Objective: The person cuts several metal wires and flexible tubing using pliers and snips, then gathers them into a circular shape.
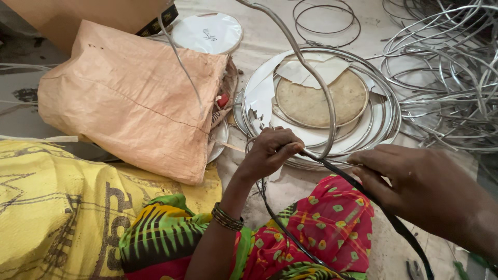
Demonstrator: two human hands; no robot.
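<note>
A tan sack (pixel 132 96) lay at my left. My left hand (pixel 270 151) pinched the bent metal ring (pixel 321 93), fingers closed where the black strip (pixel 363 193) met it; my right hand (pixel 415 184) gripped that strip over my lap.

Brown paper sack (pixel 129 98), yellow woven sack (pixel 46 207), tangled loose wire rings (pixel 446 78)

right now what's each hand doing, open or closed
Left hand: closed on the metal ring.
Right hand: pinching the black strip.
</note>
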